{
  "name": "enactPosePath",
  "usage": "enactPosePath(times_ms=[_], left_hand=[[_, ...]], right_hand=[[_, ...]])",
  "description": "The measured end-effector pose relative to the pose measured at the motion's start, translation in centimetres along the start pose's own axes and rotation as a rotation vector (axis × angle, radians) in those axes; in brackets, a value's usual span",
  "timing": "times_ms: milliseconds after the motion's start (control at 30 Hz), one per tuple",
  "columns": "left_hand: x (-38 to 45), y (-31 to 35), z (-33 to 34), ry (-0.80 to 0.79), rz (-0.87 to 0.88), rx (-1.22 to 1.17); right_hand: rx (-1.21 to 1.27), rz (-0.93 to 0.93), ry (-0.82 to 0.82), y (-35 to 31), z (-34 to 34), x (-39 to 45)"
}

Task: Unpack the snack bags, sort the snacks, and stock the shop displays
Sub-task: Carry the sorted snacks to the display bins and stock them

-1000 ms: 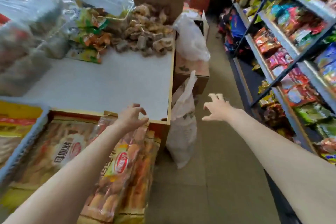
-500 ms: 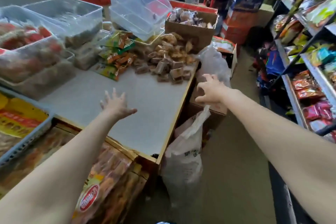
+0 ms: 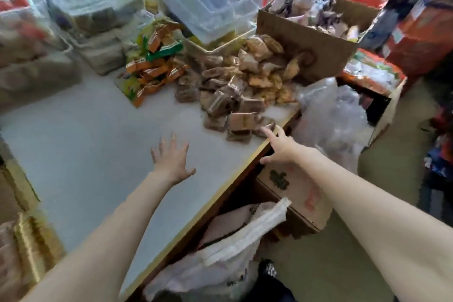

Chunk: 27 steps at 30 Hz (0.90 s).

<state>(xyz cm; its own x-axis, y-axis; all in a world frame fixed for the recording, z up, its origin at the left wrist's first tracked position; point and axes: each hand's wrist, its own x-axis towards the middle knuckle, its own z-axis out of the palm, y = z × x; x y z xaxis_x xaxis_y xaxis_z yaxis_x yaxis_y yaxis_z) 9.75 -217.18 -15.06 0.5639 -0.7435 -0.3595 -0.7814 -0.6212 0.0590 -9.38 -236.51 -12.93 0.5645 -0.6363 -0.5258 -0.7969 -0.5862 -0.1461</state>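
Both hands reach farther over the counter than half a second ago. The right hand, which was out past the counter's edge by the clear plastic bag, now has spread fingers at the near corner of the pile of brown snack packets, its fingertips just touching or almost touching the nearest packet; blur hides which. The left hand hovers flat with fingers splayed over bare counter, holding nothing, nearer the pile than before.

The brown packets are small, square and clear-wrapped, heaped loosely at the counter's far right edge, darker ones in front and paler tan ones behind. Left of the pile lies a smaller heap of orange and green wrapped snacks.

Behind the pile a tilted clear plastic bin leans over a tub, and a cardboard box of pale wrapped snacks stands to the pile's right rear. More clear bins sit far left of the pile. Below the counter's edge stand a white sack and a printed carton.
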Motion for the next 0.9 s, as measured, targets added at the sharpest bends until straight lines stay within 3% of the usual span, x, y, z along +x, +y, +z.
enactPosePath(times_ms=[100, 233, 300, 500, 833, 900], left_hand=[[2.0, 2.8, -0.3, 0.026, -0.093, -0.081], [2.5, 4.4, -0.1, 0.073, -0.194, -0.124], [2.6, 4.5, 0.3, 0.069, -0.261, -0.182], [2.8, 5.1, 2.4, 0.010, -0.348, -0.332], [4.7, 8.1, 4.4, 0.063, -0.216, -0.424], [5.6, 9.0, 4.7, 0.089, -0.196, -0.438]], right_hand=[[0.061, -0.078, 0.001, 1.7, -2.4, 5.8], [0.456, -0.107, 0.070, 1.3, -5.7, 11.3], [0.546, -0.116, 0.009, 1.1, -6.1, 13.6], [0.453, -0.183, -0.057, 0.0, -3.9, 15.9], [0.533, -0.259, -0.142, -3.0, -1.7, 14.2], [0.539, -0.289, -0.066, -1.8, -2.4, 14.0]])
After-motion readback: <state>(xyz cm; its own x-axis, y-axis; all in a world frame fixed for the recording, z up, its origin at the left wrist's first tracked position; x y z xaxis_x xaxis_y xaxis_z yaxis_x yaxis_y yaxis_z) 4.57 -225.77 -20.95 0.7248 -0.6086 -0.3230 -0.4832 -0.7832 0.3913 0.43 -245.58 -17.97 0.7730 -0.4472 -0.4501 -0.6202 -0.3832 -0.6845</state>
